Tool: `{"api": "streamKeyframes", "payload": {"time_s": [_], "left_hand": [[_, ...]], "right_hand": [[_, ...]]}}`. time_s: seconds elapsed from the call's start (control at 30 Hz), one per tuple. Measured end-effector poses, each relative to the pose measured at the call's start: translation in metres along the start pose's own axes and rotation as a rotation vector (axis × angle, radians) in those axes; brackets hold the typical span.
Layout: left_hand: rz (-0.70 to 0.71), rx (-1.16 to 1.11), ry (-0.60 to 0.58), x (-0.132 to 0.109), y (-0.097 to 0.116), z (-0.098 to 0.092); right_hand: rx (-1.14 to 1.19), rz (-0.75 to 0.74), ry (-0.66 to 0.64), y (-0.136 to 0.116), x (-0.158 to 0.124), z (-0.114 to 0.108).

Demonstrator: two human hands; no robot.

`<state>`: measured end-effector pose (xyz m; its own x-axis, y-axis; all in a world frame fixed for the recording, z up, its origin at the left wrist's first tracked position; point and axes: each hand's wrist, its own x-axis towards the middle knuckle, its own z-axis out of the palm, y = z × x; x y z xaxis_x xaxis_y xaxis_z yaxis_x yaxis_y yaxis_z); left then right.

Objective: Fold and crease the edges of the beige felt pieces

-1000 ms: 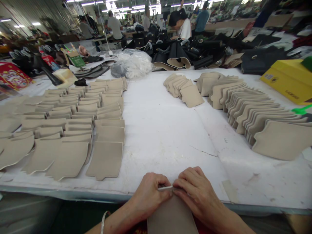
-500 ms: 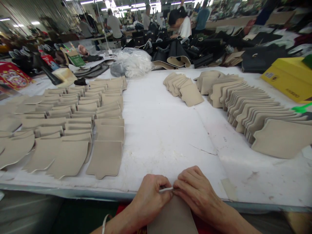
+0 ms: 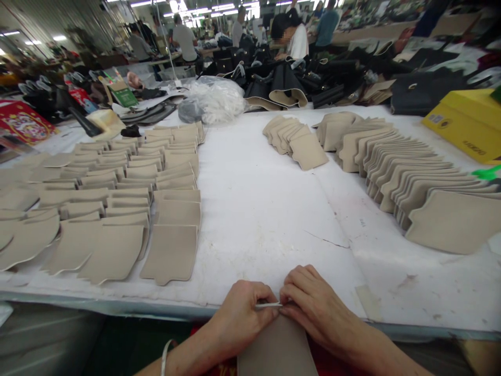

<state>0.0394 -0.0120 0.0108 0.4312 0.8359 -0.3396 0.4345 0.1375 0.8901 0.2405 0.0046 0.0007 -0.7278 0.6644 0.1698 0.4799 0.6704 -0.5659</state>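
Head view: left hand (image 3: 240,319) and right hand (image 3: 313,308) pinch a white strip (image 3: 268,305), perhaps tape, atop the beige panel (image 3: 276,350). Peeling it would need steadiness.

Rows of pieces (image 3: 117,198) cover the left of the table (image 3: 258,209). A bag (image 3: 215,99) sits behind them. Right of centre, toward the back, lies a small stack (image 3: 297,141), and just right of it a long stack (image 3: 410,172) fans toward the near side. A box (image 3: 465,122) stands far right. At the near edge, the left hand (image 3: 240,318) and right hand (image 3: 313,305) touch on one piece (image 3: 277,344).
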Motion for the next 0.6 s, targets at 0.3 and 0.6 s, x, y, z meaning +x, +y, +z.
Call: {"api": "streamKeyframes", "payload": {"time_s": [0.3,0.6], "left_hand": [[0.037,0.085,-0.207,0.020,0.011,-0.027],[0.013,0.029,-0.369,0.032,0.010,-0.040]], "right_hand": [[-0.225,-0.135,0.037,0.001,0.005,0.012],[-0.186,-0.191,0.135,0.002,0.005,0.012]]}}
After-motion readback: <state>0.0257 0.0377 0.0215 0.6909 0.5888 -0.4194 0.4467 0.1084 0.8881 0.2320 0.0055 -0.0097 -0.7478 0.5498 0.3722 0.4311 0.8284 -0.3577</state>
